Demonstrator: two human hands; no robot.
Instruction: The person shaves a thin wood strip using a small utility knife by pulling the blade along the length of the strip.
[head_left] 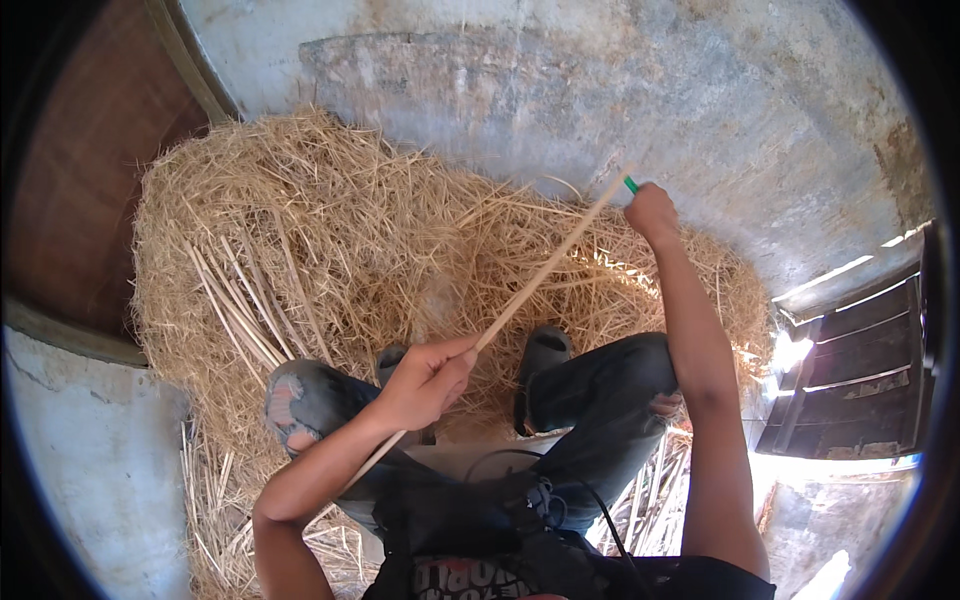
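Observation:
My left hand (424, 384) is closed round a long, thin, pale strip (549, 264) that looks like split bamboo. The strip slants from under my left forearm up to the right, and its far end reaches up near my right hand. Closed in a fist, my right hand (653, 213) grips a tool with a green handle (630, 184). The green end meets or lies just beside the strip's far end; whether they touch I cannot tell. No blade can be made out, and the fingers hide the rest of the tool.
Shavings or straw (330, 190) are heaped before me and around my shoes (545, 352). Several loose strips (240, 310) lie on the heap beyond my left knee. More strips (650, 495) lie by my right thigh. A grey wall (600, 80) stands ahead, and dark boards (850, 370) are at right.

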